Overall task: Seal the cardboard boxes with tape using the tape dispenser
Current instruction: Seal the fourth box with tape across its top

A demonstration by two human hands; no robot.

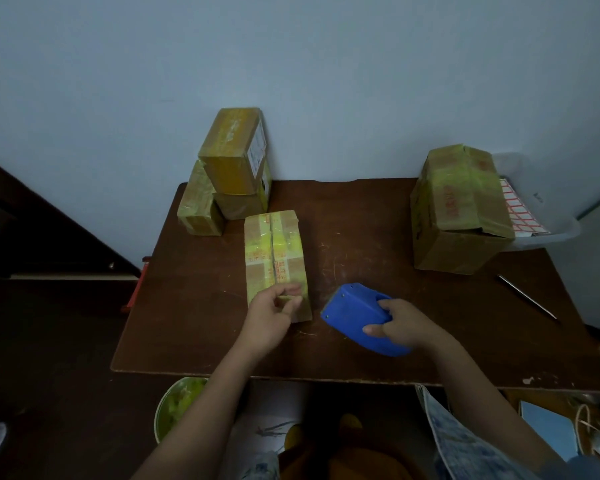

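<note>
L hand pinches near end of box; R hand grips blue tape dispenser.

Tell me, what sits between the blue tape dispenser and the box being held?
Nothing: the head view shows only bare table between dispenser and box.

Red print is showing on the centre box's tape and the right box, too blurred for reading.

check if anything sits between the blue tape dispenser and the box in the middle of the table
Nothing visible does. The tape dispenser in the right hand is just right of the box, with only bare table between; the left hand grips the box's near end.
</note>
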